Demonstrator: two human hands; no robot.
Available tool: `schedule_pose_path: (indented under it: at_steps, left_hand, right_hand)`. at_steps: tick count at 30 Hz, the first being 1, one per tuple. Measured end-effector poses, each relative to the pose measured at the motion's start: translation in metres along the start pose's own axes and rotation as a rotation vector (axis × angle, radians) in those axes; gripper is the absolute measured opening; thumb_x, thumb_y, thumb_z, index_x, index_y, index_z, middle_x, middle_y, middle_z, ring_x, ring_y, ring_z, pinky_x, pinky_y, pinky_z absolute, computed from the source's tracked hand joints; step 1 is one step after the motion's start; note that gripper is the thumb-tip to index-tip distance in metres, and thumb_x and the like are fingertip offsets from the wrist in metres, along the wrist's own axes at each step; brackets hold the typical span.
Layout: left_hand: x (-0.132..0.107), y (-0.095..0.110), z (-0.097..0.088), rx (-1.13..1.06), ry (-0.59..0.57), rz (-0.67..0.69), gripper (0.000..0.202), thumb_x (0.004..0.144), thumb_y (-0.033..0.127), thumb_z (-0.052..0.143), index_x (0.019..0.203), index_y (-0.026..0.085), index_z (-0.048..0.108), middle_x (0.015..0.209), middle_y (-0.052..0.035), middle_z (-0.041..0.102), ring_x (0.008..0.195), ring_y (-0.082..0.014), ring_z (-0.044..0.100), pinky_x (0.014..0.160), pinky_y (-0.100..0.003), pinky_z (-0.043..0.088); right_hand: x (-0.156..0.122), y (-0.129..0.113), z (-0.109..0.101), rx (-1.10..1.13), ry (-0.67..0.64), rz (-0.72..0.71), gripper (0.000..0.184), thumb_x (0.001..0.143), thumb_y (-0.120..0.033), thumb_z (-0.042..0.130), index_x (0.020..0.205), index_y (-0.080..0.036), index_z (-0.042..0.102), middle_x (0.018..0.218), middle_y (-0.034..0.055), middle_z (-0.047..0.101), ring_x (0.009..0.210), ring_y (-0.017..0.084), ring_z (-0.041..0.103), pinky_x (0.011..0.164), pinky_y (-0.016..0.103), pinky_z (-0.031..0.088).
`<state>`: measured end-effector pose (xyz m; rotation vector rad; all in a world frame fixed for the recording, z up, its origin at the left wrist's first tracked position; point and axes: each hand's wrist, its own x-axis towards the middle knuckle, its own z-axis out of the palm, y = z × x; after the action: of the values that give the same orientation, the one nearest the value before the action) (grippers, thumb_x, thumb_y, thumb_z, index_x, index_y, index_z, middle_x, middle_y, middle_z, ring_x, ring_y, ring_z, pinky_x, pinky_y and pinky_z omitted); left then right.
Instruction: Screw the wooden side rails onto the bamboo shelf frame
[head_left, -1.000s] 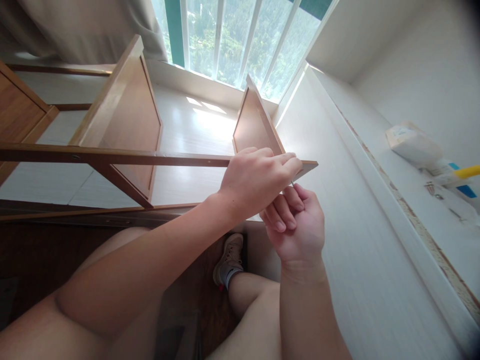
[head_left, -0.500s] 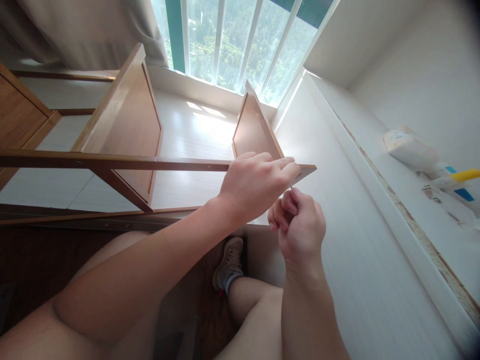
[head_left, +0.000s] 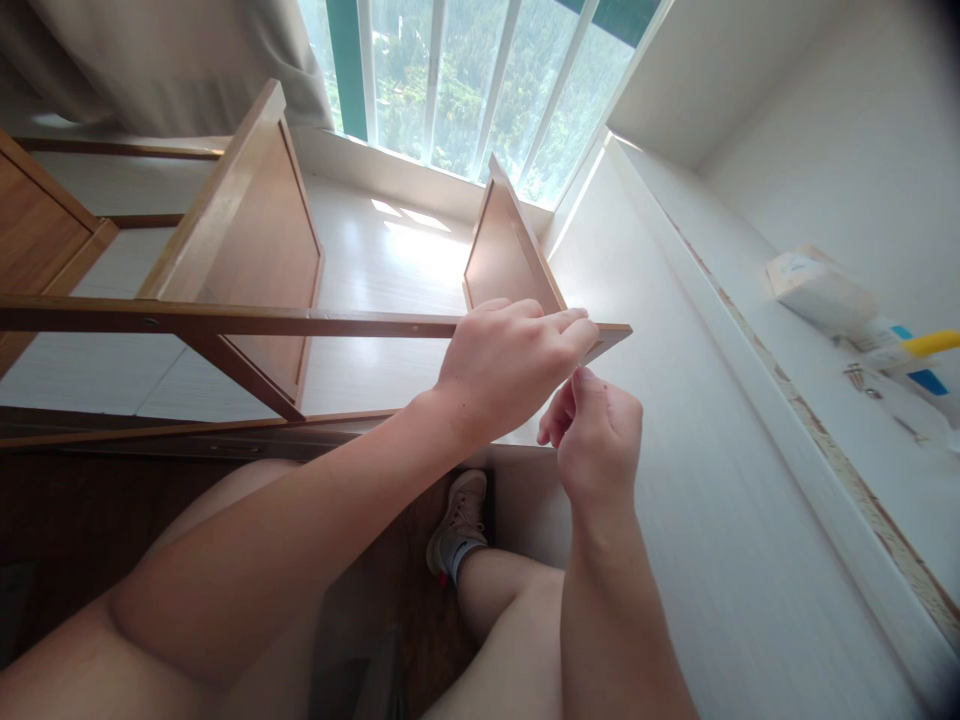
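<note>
Head view: left hand (head_left: pixel 510 365) clasps the wooden rail (head_left: pixel 300 322) near its right end; right hand (head_left: pixel 598 440) just below, fingers pinched shut, contents hidden.

right hand (head_left: pixel 600 440) rolled knuckles-up, fingers (head_left: pixel 556 420) curled in tighter

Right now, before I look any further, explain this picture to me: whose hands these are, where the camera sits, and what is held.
There is no machine here. One camera sits on a person's head, looking forward and down, so you see that person's own arms, knees and a shoe. The left hand grips the end of a wooden rail, part of an unfinished wooden shelf frame lying on a pale floor. The right hand is just beneath that end, fingers pinched together; whatever they pinch is hidden. On the white ledge at right lie a white packet and a yellow-handled item. A window is ahead.
</note>
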<state>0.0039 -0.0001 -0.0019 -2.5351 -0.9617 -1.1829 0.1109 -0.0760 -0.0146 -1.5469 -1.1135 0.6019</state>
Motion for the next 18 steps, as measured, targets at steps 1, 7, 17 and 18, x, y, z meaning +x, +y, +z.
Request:
schedule_pose_path:
  at_steps: [1, 7, 17, 18]
  left_hand:
    - [0.0, 0.0, 0.0, 0.003, -0.004, 0.0, 0.017, 0.096, 0.022, 0.053, 0.09, 0.021, 0.069, 0.073, 0.0008, 0.07, 0.067, -0.0148, 0.061, 0.057, -0.033, 0.026]
    - [0.001, 0.001, -0.001, 0.013, 0.02, 0.007, 0.015, 0.096, 0.022, 0.055, 0.092, 0.022, 0.069, 0.073, 0.0018, 0.07, 0.066, -0.0142, 0.06, 0.056, -0.033, 0.026]
    - [0.001, 0.001, -0.001, 0.023, 0.001, 0.008, 0.014, 0.097, 0.023, 0.054, 0.094, 0.022, 0.068, 0.077, 0.0029, 0.071, 0.069, -0.0139, 0.061, 0.058, -0.032, 0.028]
    - [0.001, 0.001, -0.001, 0.025, 0.004, 0.008, 0.014, 0.097, 0.023, 0.054, 0.095, 0.022, 0.068, 0.077, 0.0029, 0.071, 0.069, -0.0141, 0.061, 0.058, -0.032, 0.028]
  right_hand:
    - [0.0, -0.001, 0.002, 0.076, -0.001, 0.036, 0.05, 0.097, -0.039, 0.049, 0.05, -0.022, 0.044, 0.041, -0.0029, 0.043, 0.038, 0.012, 0.044, 0.042, 0.028, 0.033]
    - [0.001, -0.007, 0.007, 0.512, -0.068, 0.205, 0.043, 0.093, -0.029, 0.047, 0.053, -0.023, 0.034, 0.037, -0.0061, 0.034, 0.031, 0.011, 0.036, 0.037, 0.026, 0.031]
    - [0.0, -0.01, 0.005, 0.811, -0.214, 0.331, 0.044, 0.095, -0.031, 0.042, 0.054, -0.023, 0.029, 0.036, -0.006, 0.03, 0.031, 0.009, 0.035, 0.038, 0.024, 0.028]
    - [-0.001, -0.009, 0.006, 0.785, -0.195, 0.316, 0.044, 0.095, -0.031, 0.043, 0.054, -0.023, 0.03, 0.036, -0.0061, 0.03, 0.031, 0.009, 0.035, 0.038, 0.024, 0.028]
